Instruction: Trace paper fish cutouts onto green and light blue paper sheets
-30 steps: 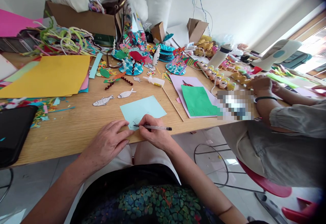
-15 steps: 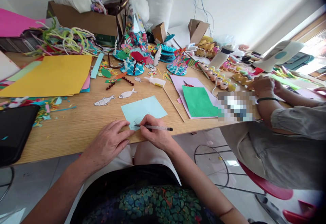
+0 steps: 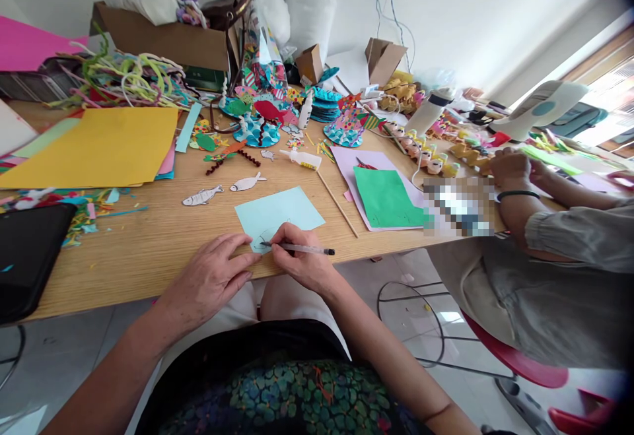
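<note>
A light blue paper card (image 3: 277,214) lies near the front edge of the wooden table (image 3: 148,243). My right hand (image 3: 300,257) is closed around a pen (image 3: 302,248), its tip on the card where a curved line is drawn. My left hand (image 3: 211,276) lies flat with fingers spread, its fingertips pressing the card's lower left corner.
Two paper fish cutouts (image 3: 201,195) lie beyond the card, with a glue bottle (image 3: 302,158), a wooden stick (image 3: 337,202), a green sheet (image 3: 386,197) and a yellow sheet (image 3: 99,148). A black case (image 3: 27,253) sits at the left. Another person's arm (image 3: 525,200) rests at the right.
</note>
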`<state>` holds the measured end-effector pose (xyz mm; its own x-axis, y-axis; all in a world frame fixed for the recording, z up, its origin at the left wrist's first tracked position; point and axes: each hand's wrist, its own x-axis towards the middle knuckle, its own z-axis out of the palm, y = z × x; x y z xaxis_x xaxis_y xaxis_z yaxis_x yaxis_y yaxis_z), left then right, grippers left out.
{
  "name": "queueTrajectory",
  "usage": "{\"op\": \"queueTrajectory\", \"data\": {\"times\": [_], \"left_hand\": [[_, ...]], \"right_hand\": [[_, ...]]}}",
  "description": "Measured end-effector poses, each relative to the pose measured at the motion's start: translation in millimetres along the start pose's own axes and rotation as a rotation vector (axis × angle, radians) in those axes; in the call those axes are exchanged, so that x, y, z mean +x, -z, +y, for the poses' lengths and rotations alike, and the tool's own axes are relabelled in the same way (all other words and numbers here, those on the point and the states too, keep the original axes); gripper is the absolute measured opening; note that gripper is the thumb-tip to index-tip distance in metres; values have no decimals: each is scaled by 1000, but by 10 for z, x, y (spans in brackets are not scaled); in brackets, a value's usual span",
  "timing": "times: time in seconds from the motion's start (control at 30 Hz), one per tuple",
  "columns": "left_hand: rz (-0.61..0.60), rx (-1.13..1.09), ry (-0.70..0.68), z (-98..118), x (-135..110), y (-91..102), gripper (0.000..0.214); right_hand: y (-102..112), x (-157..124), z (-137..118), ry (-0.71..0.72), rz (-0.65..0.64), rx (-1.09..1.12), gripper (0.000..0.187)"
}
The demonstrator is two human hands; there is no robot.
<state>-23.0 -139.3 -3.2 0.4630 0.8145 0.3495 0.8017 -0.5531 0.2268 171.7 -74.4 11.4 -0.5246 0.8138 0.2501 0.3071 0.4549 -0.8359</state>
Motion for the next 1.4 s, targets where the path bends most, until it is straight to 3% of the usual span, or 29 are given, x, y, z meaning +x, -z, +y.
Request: {"op": "queueTrajectory", "data": {"times": [1.4], "left_hand": [[-23, -19, 40, 13, 3, 13, 28]], "right_hand": [[8, 2, -21, -15, -14, -13, 5]]}}
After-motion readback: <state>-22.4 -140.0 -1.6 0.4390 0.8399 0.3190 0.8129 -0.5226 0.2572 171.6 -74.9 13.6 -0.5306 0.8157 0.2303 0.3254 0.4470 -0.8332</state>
